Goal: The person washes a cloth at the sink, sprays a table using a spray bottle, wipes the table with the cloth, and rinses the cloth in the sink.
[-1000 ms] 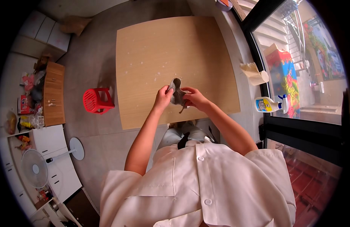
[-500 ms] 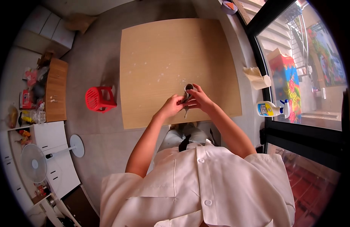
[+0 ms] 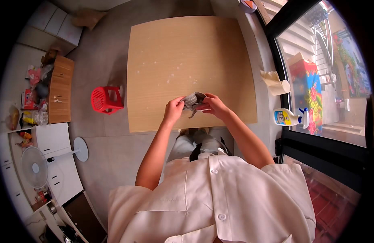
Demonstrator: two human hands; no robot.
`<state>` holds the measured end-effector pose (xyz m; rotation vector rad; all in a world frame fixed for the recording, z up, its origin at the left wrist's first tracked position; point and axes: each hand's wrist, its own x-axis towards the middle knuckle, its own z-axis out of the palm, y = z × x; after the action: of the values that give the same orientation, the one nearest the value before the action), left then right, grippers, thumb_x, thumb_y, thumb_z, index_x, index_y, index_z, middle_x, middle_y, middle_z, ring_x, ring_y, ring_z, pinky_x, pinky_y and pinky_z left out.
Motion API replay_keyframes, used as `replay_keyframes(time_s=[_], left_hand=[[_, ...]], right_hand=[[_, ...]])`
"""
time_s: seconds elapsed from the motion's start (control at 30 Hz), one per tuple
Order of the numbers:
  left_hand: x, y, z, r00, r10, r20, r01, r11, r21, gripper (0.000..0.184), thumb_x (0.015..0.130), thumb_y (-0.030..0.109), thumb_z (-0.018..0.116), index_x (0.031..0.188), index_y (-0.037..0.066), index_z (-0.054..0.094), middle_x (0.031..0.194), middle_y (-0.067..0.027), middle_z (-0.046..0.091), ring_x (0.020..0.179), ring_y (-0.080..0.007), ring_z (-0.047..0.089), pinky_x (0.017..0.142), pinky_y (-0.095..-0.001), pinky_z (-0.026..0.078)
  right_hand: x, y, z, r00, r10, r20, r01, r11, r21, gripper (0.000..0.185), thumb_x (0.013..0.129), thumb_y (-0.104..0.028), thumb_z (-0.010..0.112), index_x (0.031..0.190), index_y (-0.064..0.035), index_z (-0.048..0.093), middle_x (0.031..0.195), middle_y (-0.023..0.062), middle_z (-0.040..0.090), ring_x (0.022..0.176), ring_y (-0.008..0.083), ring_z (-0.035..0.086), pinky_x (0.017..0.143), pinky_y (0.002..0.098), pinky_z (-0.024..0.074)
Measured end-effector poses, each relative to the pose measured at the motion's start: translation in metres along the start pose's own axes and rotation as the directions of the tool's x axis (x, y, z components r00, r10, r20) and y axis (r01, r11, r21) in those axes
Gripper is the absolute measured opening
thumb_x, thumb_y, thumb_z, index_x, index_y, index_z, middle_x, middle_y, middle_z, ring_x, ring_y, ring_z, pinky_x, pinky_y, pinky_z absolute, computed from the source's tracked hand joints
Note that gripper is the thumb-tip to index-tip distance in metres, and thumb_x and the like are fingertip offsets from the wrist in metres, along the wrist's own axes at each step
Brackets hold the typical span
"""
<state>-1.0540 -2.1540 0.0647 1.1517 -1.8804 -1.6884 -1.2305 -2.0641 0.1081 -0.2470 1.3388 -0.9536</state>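
A crumpled grey cloth point(image 3: 192, 101) is held between my two hands above the near part of a light wooden table point(image 3: 187, 52). My left hand point(image 3: 175, 109) pinches the cloth's left edge. On the right side, my right hand point(image 3: 213, 106) grips the other edge, its fingers partly over the fabric. A thin end of the cloth hangs down between the hands. Small white specks lie on the tabletop beyond it.
A red plastic stool point(image 3: 107, 100) stands left of the table. On the right ledge are a spray bottle point(image 3: 291, 118) and a paper roll point(image 3: 275, 83), beside a glass door. A white fan point(image 3: 35, 167) and cabinets point(image 3: 53, 146) are at the left.
The cloth was bunched between my close-together hands half a second ago; now my hands are farther apart and it is spread wider. My left hand has moved left and up.
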Motion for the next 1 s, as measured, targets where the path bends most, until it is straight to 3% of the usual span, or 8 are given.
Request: replay_keyframes(time_s=[0.13, 0.3, 0.33, 0.57, 0.63, 0.77, 0.83, 1.0], left_hand=[[-0.003, 0.007, 0.002, 0.997, -0.067, -0.034, 0.071, 0.987, 0.141, 0.026, 0.085, 0.009, 0.048, 0.106, -0.003, 0.055, 0.077, -0.0005, 0.059, 0.066, -0.0045, 0.048, 0.059, -0.0195, 0.04], [-0.009, 0.021, 0.02, 0.972, -0.041, 0.23, 0.06, 0.995, -0.077, 0.029, 0.085, 0.017, 0.052, 0.109, 0.0, 0.051, 0.077, 0.0006, 0.057, 0.065, -0.0038, 0.046, 0.057, -0.0194, 0.039], [-0.012, 0.021, 0.026, 0.98, 0.098, 0.172, -0.071, 0.985, -0.158, 0.029, 0.084, 0.015, 0.054, 0.109, 0.001, 0.05, 0.085, -0.0016, 0.058, 0.072, -0.0061, 0.049, 0.06, -0.0205, 0.041], [-0.008, -0.001, 0.026, 0.985, 0.13, 0.111, -0.13, 0.991, -0.004, 0.036, 0.077, -0.004, 0.048, 0.113, -0.001, 0.047, 0.094, -0.0086, 0.059, 0.083, -0.0114, 0.054, 0.071, -0.0243, 0.044], [-0.011, 0.009, 0.022, 0.985, 0.118, 0.129, -0.138, 0.977, 0.161, 0.041, 0.074, -0.007, 0.045, 0.114, 0.001, 0.047, 0.095, -0.011, 0.059, 0.08, -0.0137, 0.056, 0.07, -0.0252, 0.045], [-0.012, 0.02, 0.024, 0.983, 0.146, 0.107, -0.163, 0.972, 0.169, 0.039, 0.072, -0.006, 0.048, 0.11, 0.003, 0.05, 0.094, -0.0122, 0.058, 0.078, -0.0173, 0.057, 0.069, -0.0256, 0.045], [-0.011, 0.018, 0.028, 0.958, 0.26, -0.12, -0.24, 0.958, 0.155, 0.039, 0.071, -0.003, 0.051, 0.108, 0.006, 0.051, 0.091, -0.0148, 0.058, 0.08, -0.0262, 0.058, 0.069, -0.0322, 0.045], [-0.01, 0.027, 0.024, 0.946, 0.316, 0.072, -0.324, 0.918, 0.228, 0.032, 0.07, -0.003, 0.056, 0.101, 0.004, 0.055, 0.088, -0.01, 0.057, 0.078, -0.0214, 0.058, 0.068, -0.0286, 0.045]], right_hand=[[0.003, 0.005, -0.003, 0.995, -0.061, 0.083, 0.05, 0.99, 0.135, 0.029, 0.08, -0.008, 0.038, 0.108, -0.0064, 0.045, 0.094, 0.0116, 0.062, 0.082, 0.0214, 0.063, 0.073, 0.0301, 0.0458], [0.008, 0.009, 0.001, 0.987, -0.063, 0.151, 0.002, 0.926, 0.377, 0.026, 0.079, -0.006, 0.036, 0.104, -0.0053, 0.045, 0.101, 0.0167, 0.059, 0.088, 0.0244, 0.06, 0.075, 0.0335, 0.0467], [0.009, 0.01, 0.001, 0.988, -0.063, 0.138, -0.007, 0.892, 0.452, 0.024, 0.079, -0.006, 0.036, 0.102, -0.0052, 0.045, 0.103, 0.018, 0.058, 0.091, 0.0251, 0.059, 0.076, 0.0358, 0.0462], [-0.004, 0.003, -0.006, 0.97, 0.07, 0.232, -0.16, 0.903, 0.398, 0.02, 0.084, -0.012, 0.035, 0.096, -0.0048, 0.049, 0.107, 0.018, 0.056, 0.102, 0.0295, 0.053, 0.088, 0.0444, 0.0406], [-0.008, 0.001, -0.009, 0.984, 0.149, 0.096, -0.172, 0.935, 0.311, 0.021, 0.085, -0.014, 0.033, 0.095, -0.0049, 0.05, 0.101, 0.0143, 0.059, 0.1, 0.0287, 0.055, 0.088, 0.0426, 0.0401], [-0.004, 0.002, -0.018, 0.986, 0.067, 0.156, -0.127, 0.901, 0.415, 0.023, 0.085, -0.014, 0.033, 0.095, -0.0044, 0.05, 0.091, 0.0115, 0.063, 0.096, 0.0281, 0.057, 0.087, 0.0406, 0.04], [-0.005, -0.003, -0.016, 0.995, 0.079, 0.062, -0.092, 0.964, 0.249, 0.022, 0.084, -0.013, 0.033, 0.093, -0.0034, 0.051, 0.083, 0.0102, 0.063, 0.094, 0.0285, 0.058, 0.086, 0.0399, 0.0403], [-0.004, -0.009, -0.029, 0.991, 0.113, 0.077, -0.134, 0.915, 0.379, 0.021, 0.084, -0.013, 0.033, 0.093, -0.0053, 0.051, 0.084, 0.0108, 0.063, 0.093, 0.0274, 0.058, 0.082, 0.0383, 0.0415]])
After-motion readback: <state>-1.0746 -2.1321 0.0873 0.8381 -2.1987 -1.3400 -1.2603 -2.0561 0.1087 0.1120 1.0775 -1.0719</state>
